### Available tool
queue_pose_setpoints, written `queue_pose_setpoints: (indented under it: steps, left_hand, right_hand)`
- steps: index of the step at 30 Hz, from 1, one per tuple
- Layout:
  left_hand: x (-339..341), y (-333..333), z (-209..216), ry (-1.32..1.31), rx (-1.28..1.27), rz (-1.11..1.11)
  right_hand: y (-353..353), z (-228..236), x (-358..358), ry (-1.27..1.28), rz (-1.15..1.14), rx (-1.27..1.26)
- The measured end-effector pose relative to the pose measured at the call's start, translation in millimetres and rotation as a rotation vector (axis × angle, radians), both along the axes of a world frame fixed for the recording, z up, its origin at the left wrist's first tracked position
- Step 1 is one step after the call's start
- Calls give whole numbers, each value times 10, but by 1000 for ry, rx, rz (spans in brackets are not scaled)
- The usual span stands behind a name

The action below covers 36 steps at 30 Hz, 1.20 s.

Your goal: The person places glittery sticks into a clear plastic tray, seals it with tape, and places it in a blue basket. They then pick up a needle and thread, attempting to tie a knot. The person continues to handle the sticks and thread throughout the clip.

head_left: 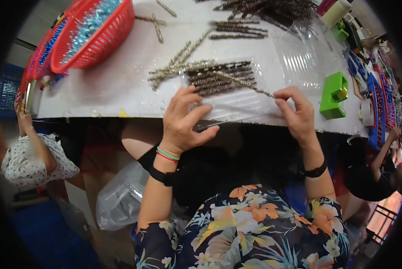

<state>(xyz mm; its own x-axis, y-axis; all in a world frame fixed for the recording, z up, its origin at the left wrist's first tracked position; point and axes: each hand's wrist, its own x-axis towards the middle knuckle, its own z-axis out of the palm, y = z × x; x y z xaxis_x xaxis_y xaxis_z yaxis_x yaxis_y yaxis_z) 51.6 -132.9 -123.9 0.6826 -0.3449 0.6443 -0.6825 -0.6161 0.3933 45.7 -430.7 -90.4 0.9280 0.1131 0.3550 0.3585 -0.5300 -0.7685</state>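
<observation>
My right hand [297, 114] pinches the near end of a gold glittery twisted stick [243, 82] between thumb and fingertips. That stick slants up and left across a row of dark brown twisted sticks [219, 89], which lie side by side on clear plastic film. My left hand [181, 120] is at the row's left end, fingers partly curled. Between its thumb and fingers sits a thin metal tool with a dark handle [202, 127]; its slim tip points right, and its exact kind is unclear. Loose gold sticks [176, 68] lie just beyond my left hand.
A red basket [115, 47] of light blue tinsel stands at the far left. More dark sticks [239, 30] lie farther back, beside clear film [295, 58]. A green tape dispenser [329, 96] stands at right on the white table [98, 98]. People sit on both sides.
</observation>
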Motion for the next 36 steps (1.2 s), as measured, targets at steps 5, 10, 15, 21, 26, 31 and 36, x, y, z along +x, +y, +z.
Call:
queue_pose_setpoints:
  steps: [5, 10, 15, 21, 26, 31, 36]
  left_hand:
    - [81, -44, -103, 13, 5, -28]
    - [121, -33, -146, 42, -33, -67]
    - [152, -39, -104, 52, -28, -89]
    - [142, -11, -114, 80, 29, -74]
    - [135, -39, -98, 73, 39, -56]
    - [122, -26, -117, 75, 44, -69]
    - [144, -35, -98, 70, 32, -115]
  right_hand:
    - [-123, 193, 144, -26, 70, -238]
    - [-6, 245, 294, -71, 167, -383]
    - [137, 168, 394, -143, 236, -425]
    - [212, 123, 428, -143, 177, -473]
    - [219, 94, 438, -207, 154, -532]
    - [245, 205, 482, -120, 175, -550]
    - [493, 304, 956, -116, 261, -326]
